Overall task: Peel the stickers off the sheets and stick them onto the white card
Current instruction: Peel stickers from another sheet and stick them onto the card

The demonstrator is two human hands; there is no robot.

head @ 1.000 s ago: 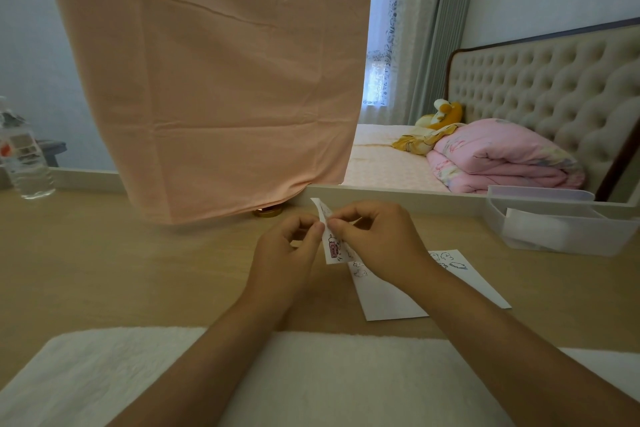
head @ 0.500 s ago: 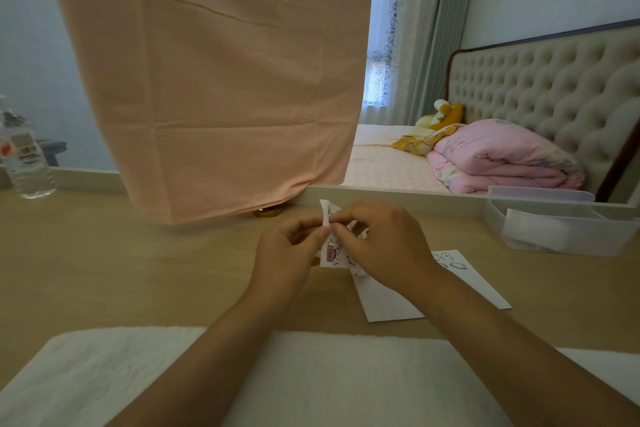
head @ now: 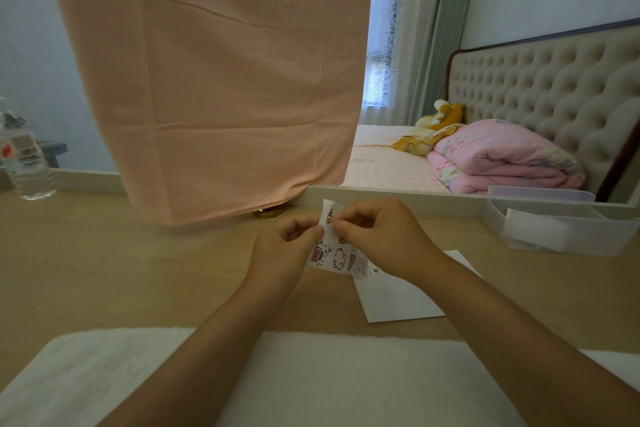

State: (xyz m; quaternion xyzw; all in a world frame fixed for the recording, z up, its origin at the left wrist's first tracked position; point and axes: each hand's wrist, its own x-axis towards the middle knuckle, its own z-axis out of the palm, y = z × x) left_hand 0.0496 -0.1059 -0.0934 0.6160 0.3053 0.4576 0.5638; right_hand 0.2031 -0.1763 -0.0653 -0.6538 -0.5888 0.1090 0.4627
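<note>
A small sticker sheet (head: 334,255) with cartoon animal stickers is held upright above the wooden desk. My left hand (head: 284,248) pinches its left edge between thumb and forefinger. My right hand (head: 379,236) pinches at a sticker near the sheet's upper part, fingertips meeting the left hand's. The white card (head: 394,295) lies flat on the desk below and to the right, partly hidden under my right wrist; small drawings show at its far corner.
A white fluffy mat (head: 311,385) covers the desk's near edge. A clear plastic organiser box (head: 554,229) stands at the right, a water bottle (head: 26,163) at the far left. A peach cloth (head: 214,80) hangs over the mirror behind, with a gold lid (head: 267,212) beneath it.
The sheet has turned so its printed face shows more fully. My right fingertips have moved up to the sheet's upper part. Both hands stay at the same spot above the desk.
</note>
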